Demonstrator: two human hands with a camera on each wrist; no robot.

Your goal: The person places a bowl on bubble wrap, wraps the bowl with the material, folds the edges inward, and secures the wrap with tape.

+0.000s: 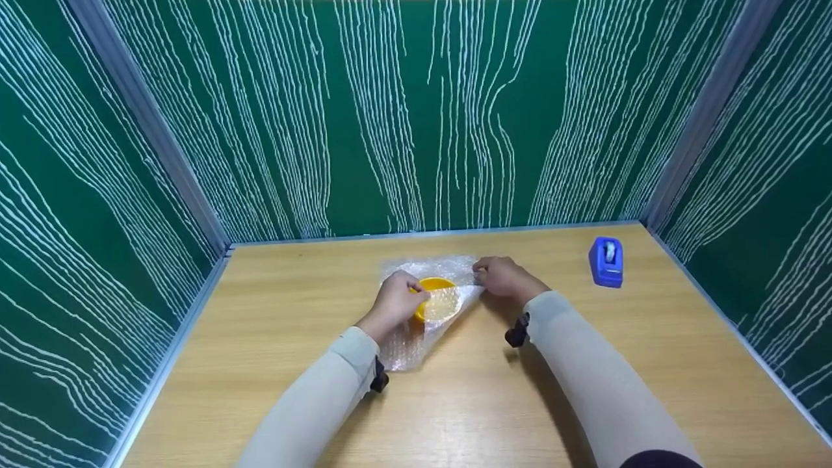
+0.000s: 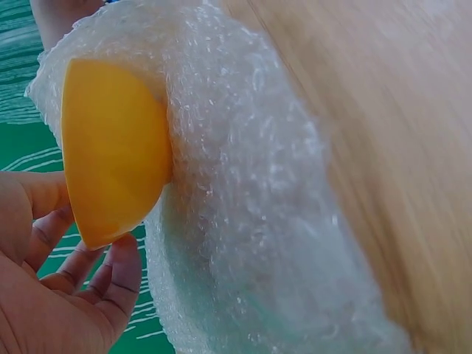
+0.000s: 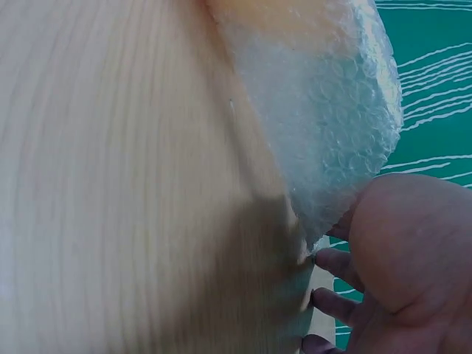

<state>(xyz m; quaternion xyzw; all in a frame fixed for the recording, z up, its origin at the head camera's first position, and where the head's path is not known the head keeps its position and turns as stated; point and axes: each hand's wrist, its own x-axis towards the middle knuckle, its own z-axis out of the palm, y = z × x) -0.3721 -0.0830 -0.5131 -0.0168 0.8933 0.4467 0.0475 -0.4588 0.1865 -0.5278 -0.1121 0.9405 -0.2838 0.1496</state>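
A yellow bowl (image 1: 435,283) sits on a sheet of clear bubble wrap (image 1: 404,348) on the wooden table. One part of the sheet is folded up over the near right side of the bowl. My left hand (image 1: 398,298) grips the bowl at its left rim; in the left wrist view its fingers curl by the bowl's side (image 2: 114,147). With its fingertips my right hand (image 1: 507,276) pinches the right corner of the bubble wrap (image 3: 317,125). The right thumb is partly hidden behind the wrap.
A blue tape dispenser (image 1: 607,263) stands at the back right of the table (image 1: 273,312). Green walls (image 1: 442,117) with white wavy lines rise along the back and both sides, joined by grey corner posts.
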